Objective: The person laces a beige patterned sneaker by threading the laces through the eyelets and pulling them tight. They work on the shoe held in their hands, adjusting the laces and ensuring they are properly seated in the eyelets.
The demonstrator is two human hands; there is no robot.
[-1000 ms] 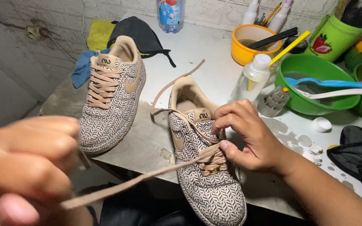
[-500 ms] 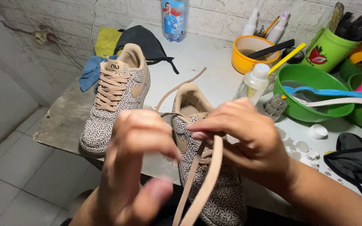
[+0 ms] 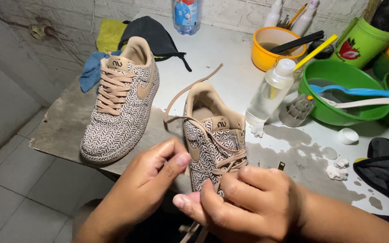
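At the lower centre of the frame the person's right hand is curled closed over the toe end of a patterned sneaker, its fingers pinching the tan shoelace where it crosses the lower eyelets; a short stretch of the same lace hangs out below the hand at the bottom edge. The left hand sits just beside it, to the lower left, thumb and forefinger pressed together at the sneaker's side; whether lace lies between them cannot be told, since the fingertips hide it. The sneaker stands upright on the white worktable, toe toward the camera, tongue raised, only its lower eyelets laced; the loose upper part of the lace loops out of the collar and trails toward the upper middle of the frame. To the left stands the second sneaker of the pair, fully laced, near the table's worn edge. Behind it lie a blue cloth, a yellow cloth and a black cloth. Right of the handled sneaker a clear squeeze bottle with a white cap stands, with a grey brush just beside it. Further right a green basin holds a blue and a white handled tool, and an orange bowl sits in the upper right with a black brush across it. Wet patches and bits of foam mark the table at right.
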